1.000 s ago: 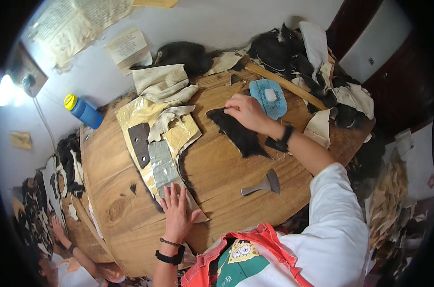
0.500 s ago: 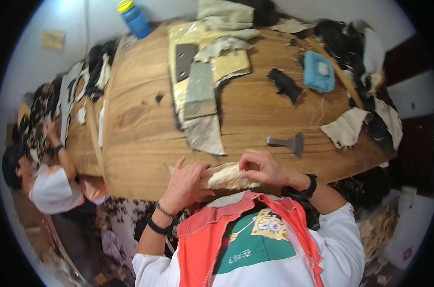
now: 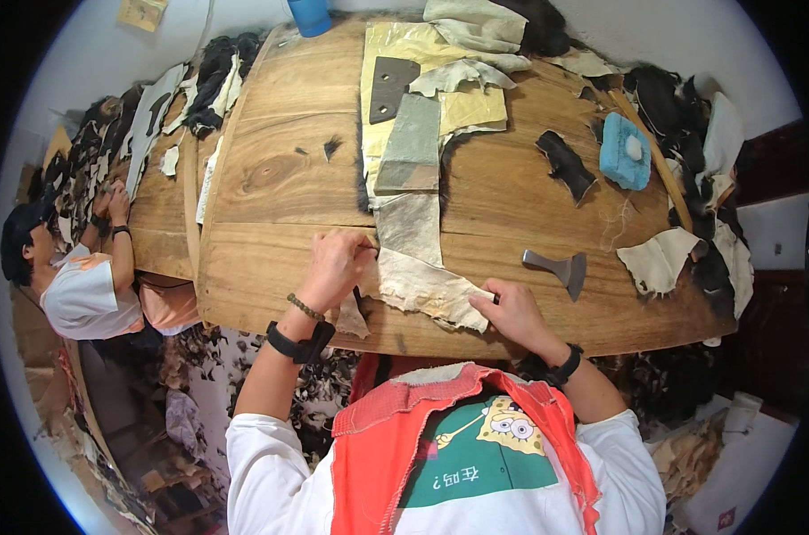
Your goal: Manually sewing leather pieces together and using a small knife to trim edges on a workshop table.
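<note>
A cream strip of hide (image 3: 429, 290) lies spread near the table's front edge. My left hand (image 3: 338, 272) is closed, pinching its left end close to the lower tip of a greyish hide piece (image 3: 409, 227). At the other end, my right hand (image 3: 516, 314) grips the strip between thumb and fingers. A small tan scrap (image 3: 349, 316) shows beneath my left wrist. Beyond the greyish piece are a grey-green flat panel (image 3: 411, 138), a dark template with holes (image 3: 392, 89) and a yellow sheet (image 3: 471, 109).
To the right lie a metal wide-bladed tool (image 3: 561, 269), a dark fur piece (image 3: 565, 166), a blue block with a white lump (image 3: 625, 153) and a cream hide (image 3: 658, 259). Fur scraps line both sides. A blue container (image 3: 310, 16) stands far back. Another person (image 3: 92, 285) works at left.
The bunched cream strip has been moved away from my body and spread out, meeting the greyish piece. Both hands went forward with it, spreading farther apart. My view has shifted too.
</note>
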Available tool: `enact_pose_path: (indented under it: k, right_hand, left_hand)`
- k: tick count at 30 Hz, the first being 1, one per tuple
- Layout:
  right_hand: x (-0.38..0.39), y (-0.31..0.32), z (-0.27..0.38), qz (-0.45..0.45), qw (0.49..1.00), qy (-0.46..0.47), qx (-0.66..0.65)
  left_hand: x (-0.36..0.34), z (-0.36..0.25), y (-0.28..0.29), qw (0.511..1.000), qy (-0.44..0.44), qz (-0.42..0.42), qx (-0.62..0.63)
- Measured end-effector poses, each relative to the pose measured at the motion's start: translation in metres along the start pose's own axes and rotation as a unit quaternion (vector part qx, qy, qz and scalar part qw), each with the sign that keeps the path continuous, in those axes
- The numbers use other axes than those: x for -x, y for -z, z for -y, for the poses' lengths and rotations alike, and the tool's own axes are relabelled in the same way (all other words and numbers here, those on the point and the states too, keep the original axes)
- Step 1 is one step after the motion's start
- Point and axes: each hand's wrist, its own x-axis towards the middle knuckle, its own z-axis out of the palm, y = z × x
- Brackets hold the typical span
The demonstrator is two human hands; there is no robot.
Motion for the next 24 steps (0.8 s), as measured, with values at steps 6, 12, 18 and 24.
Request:
enact_pose_path:
  k: [6, 12, 18, 24]
  right_hand:
    - [-0.012, 0.026, 0.016, 0.036, 0.978, 0.054, 0.198]
    - [-0.114, 0.062, 0.051, -0.106, 0.975, 0.164, 0.11]
    - [-0.206, 0.033, 0.054, -0.099, 0.986, 0.125, -0.055]
    - [-0.203, 0.03, 0.05, -0.002, 0.948, 0.02, -0.317]
  left_hand:
    - [0.007, -0.019, 0.002, 0.988, 0.073, -0.02, -0.138]
    - [0.049, -0.086, -0.048, 0.989, -0.004, 0.056, -0.134]
    - [0.062, -0.067, -0.048, 0.979, -0.054, 0.123, -0.151]
    - [0.06, -0.072, -0.062, 0.983, -0.03, 0.078, -0.162]
